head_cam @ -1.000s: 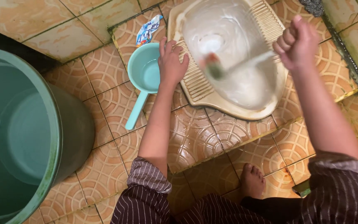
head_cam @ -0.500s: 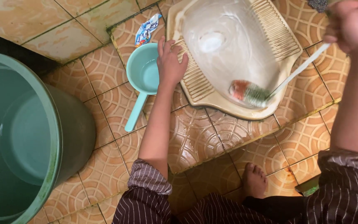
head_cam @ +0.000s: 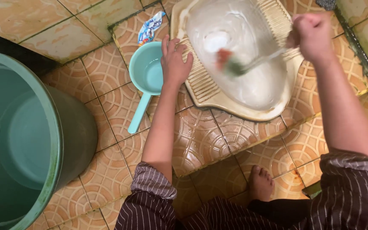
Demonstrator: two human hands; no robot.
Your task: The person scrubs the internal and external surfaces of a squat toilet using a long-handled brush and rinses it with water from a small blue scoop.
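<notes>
Scrubbing: right hand (head_cam: 314,34), fingers closed around brush (head_cam: 231,64), is working mid-bowl again, back from the toilet (head_cam: 201,81) pan's near edge; left hand (head_cam: 173,64) is resting flat, open, beside dipper (head_cam: 148,76).

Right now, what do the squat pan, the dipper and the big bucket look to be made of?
Squat pan: glazed ceramic by its look, cream and glossy, with moulded foot ribs. Dipper: probably plastic, pale teal, smooth, handle moulded in one piece. Big bucket: likely plastic too, duller green, thin rolled rim.
</notes>
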